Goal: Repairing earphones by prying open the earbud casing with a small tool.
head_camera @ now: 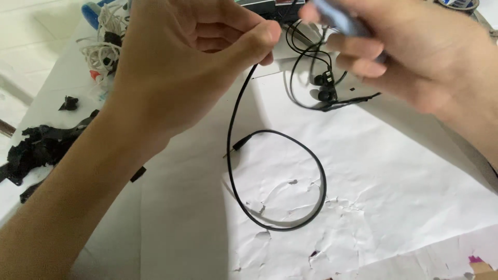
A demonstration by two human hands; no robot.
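My left hand (181, 57) is raised over the table and pinches a thin black earphone cable (280, 225) between thumb and fingers. The cable drops from that pinch, loops on the white paper and ends in a small jack plug (234, 149). My right hand (415, 57), blurred, is closed around a pale blue-grey object (340, 21) whose kind I cannot tell. Beneath it hang two black earbuds (324, 85) on tangled strands of the same cable.
Creased, torn white paper (394, 171) covers the table. Black scraps (36, 148) lie at the left edge. A bundle of white cord (104, 49) sits at the top left. A roll of tape (459, 4) shows at the top right.
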